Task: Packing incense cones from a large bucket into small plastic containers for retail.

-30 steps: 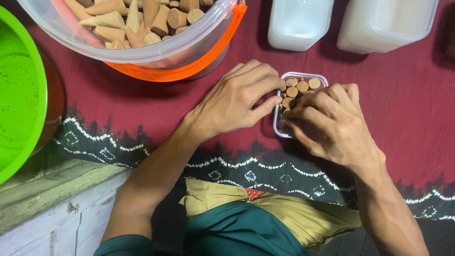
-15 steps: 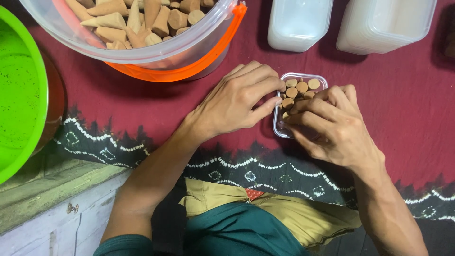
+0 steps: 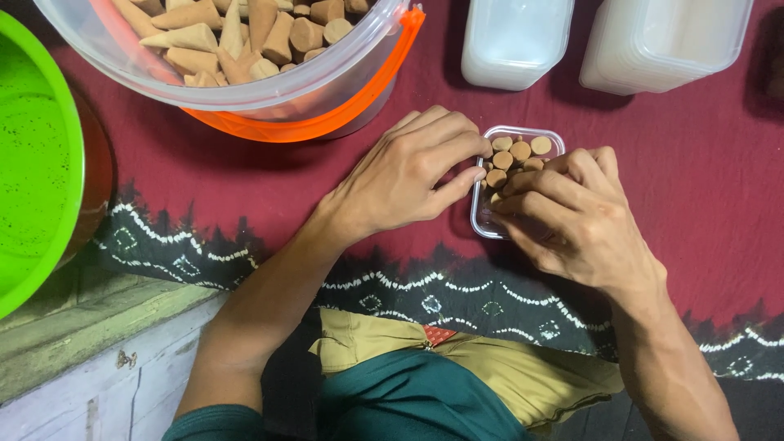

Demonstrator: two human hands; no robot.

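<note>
- Between the two hands, on the dark red patterned cloth that covers the surface, sits a small clear plastic box; its long axis runs away from the person, and it is packed with brown cones standing so that their round bases face up.
- The left hand lies against the box's left side, fingers curled and half closed, fingertips at the near rim; it appears to steady the box rather than hold anything loose.
- The right hand covers the box's right and near part, fingers bent down onto the cones; whether a cone is pinched beneath them I cannot tell.
- Both hands touch the box; the right lies further over its contents.
- Up and to the left, well apart from the box, a large clear tub with an orange rim holds many loose cones; a green basin stands at the far left.
- Beyond the box stand two stacks of empty clear boxes; nothing lies between hands and box.
</note>
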